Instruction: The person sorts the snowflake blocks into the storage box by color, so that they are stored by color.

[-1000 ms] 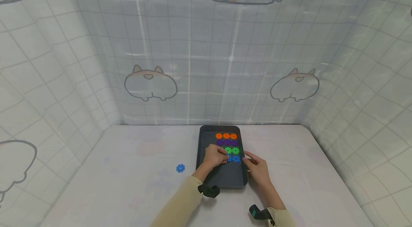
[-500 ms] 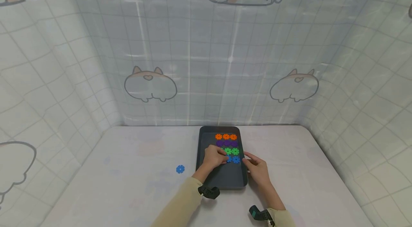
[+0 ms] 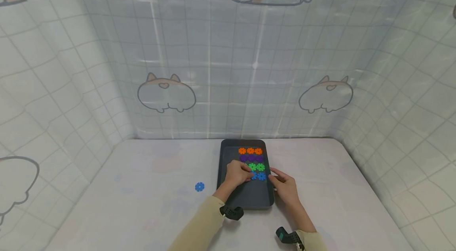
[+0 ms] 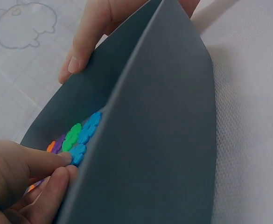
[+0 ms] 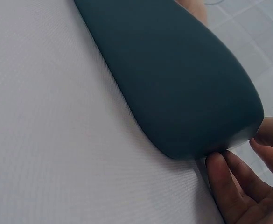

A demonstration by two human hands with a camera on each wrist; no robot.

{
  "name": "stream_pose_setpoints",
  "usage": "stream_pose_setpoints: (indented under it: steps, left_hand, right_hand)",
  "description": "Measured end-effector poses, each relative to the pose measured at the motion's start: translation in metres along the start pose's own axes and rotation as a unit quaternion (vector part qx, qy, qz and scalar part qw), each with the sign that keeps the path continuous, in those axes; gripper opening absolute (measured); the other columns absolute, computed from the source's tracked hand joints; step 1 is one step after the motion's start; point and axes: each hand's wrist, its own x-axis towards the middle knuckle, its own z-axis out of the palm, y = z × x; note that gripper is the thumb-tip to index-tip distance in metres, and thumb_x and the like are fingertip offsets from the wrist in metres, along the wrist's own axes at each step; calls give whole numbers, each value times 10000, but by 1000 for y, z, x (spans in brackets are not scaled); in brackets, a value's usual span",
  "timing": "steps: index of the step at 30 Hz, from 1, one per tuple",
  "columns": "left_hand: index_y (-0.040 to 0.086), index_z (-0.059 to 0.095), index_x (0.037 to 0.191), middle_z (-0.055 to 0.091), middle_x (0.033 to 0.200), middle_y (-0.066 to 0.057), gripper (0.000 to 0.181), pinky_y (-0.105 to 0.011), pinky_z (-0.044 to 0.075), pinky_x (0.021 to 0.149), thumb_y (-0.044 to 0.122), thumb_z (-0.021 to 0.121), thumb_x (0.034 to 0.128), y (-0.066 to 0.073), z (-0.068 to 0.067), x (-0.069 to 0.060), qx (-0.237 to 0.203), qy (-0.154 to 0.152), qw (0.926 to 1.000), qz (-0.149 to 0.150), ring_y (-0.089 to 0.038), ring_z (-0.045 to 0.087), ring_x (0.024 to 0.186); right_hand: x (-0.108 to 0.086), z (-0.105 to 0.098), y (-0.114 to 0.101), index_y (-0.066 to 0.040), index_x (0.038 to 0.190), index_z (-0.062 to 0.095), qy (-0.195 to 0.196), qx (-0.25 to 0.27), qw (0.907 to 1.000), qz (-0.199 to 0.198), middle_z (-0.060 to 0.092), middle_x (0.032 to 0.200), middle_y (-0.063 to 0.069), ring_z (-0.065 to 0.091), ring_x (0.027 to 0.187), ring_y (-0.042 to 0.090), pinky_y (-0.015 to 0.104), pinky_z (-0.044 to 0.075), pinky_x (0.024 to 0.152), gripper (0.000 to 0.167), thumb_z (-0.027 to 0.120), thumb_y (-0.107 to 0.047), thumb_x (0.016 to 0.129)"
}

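A dark grey tray [image 3: 246,198] lies on the table, holding rows of plastic flower-shaped discs. From the far end run orange discs [image 3: 250,151], purple discs [image 3: 251,158], green discs [image 3: 261,167] and blue discs [image 3: 261,176]. My left hand [image 3: 236,172] reaches inside the tray, pinching a blue flower disc [image 4: 78,154] at the left of the blue row; its fingers hide part of the green row. At the tray's right side, my right hand [image 3: 286,188] grips the wall, with fingers on the rim and others low against the outside.
One loose blue disc [image 3: 199,187] lies on the white tablecloth [image 3: 149,203], left of the tray. A printed curtain [image 3: 235,45] with dog drawings surrounds the table at the back and sides. Each wrist carries a black camera mount [image 3: 231,212].
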Motion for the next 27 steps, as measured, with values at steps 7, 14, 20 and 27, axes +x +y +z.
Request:
stream_pose_setpoints:
  steps: [7, 14, 20, 27]
  left_hand:
    - [13, 759, 784, 665, 685, -46, 86, -238, 545, 498, -2, 827, 734, 0, 1, 1, 112, 48, 9999, -89, -117, 652, 526]
    - [15, 767, 789, 670, 706, -52, 88, -240, 550, 514, -13, 826, 730, 0, 1, -1, 61, 77, 9999, -106, -122, 662, 546]
    - [28, 771, 767, 674, 700, -50, 75, -237, 548, 511, -7, 827, 730, -1, 1, 0, 73, 63, 9999, -72, -120, 661, 543]
    - [8, 767, 795, 670, 712, -51, 73, -248, 557, 532, -12, 815, 744, -3, -2, -1, -216, -64, 9997, -25, -133, 672, 573]
  right_hand:
    - [0, 0, -1, -113, 1272, 657, 12, 46, 10000, -11, 679, 1060, 153, 650, 779, 225, 312, 544, 640, 353, 671, -181, 927]
    - [0, 0, 0, -112, 1278, 653, -3, 33, 10000, 23, 675, 1072, 156, 652, 795, 228, 316, 548, 649, 355, 668, -185, 931]
    - [0, 0, 0, -102, 1280, 649, -3, 14, 10000, 40, 676, 1066, 158, 656, 791, 225, 318, 551, 641, 360, 667, -190, 932]
    - [0, 1, -1, -112, 1280, 651, 21, -26, 10000, 60, 674, 1071, 155, 652, 788, 222, 316, 552, 643, 358, 668, -193, 931]
